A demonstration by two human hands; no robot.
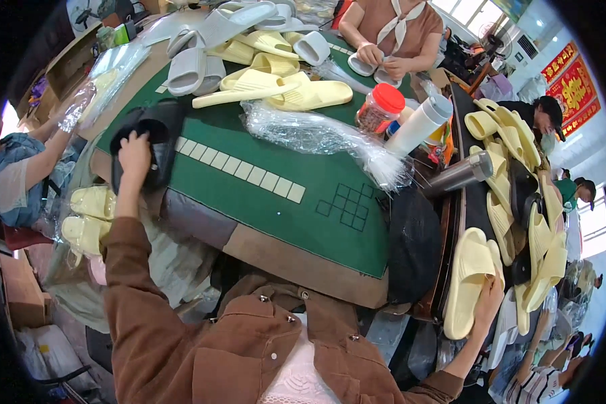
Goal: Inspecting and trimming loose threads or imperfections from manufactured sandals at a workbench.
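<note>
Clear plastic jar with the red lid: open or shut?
The clear plastic jar is shut: its round red lid covers the mouth.

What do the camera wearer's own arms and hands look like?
Both arms wear brown jacket sleeves; the left sleeve is loose and creased, the right sleeve only partly in view. The left hand and right hand are ungloved.
</note>
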